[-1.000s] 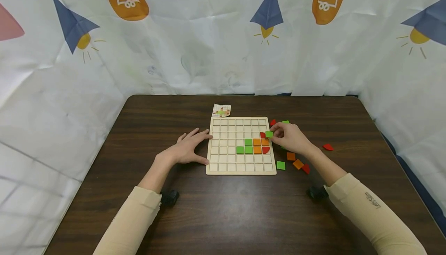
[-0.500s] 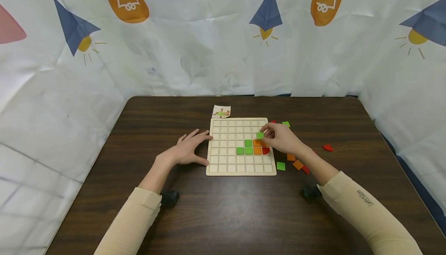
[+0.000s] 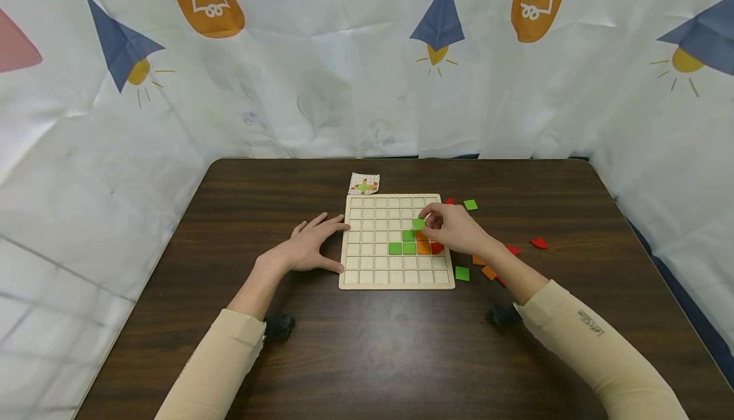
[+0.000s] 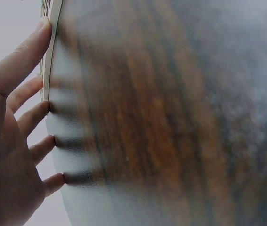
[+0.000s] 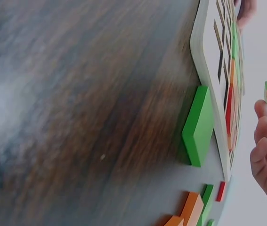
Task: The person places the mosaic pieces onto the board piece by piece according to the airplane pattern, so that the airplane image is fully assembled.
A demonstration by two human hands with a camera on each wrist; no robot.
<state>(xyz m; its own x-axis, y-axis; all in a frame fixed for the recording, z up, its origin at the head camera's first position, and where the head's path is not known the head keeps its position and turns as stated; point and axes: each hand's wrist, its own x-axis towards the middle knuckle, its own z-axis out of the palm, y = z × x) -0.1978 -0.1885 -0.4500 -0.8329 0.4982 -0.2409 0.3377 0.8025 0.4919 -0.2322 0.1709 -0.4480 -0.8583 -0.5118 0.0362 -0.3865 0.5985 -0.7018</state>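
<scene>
A pale wooden grid board [image 3: 373, 275] lies on the dark table, with green, orange and red tiles set in its cells. Between thumb and fingers my right hand [image 3: 459, 229] pinches a green square tile [image 3: 418, 224] above the board's right half, and the right wrist view shows that tile raised off the surface. My left hand [image 3: 304, 245] lies spread at the board's left edge; its thumb [image 4: 27, 52] touches the rim. Part of the orange and red tiles on the board is hidden behind my right hand.
Loose tiles lie right of the board: a green square [image 3: 462, 273], an orange square [image 3: 489, 273], a red piece [image 3: 539, 243] and another green one [image 3: 471, 204]. A small pattern card [image 3: 364, 183] sits behind the board. A patterned curtain [image 3: 344, 88] surrounds the table.
My right hand has carried the green tile leftward from the board's right edge to over its cells. The left hand has stayed at the board's edge.
</scene>
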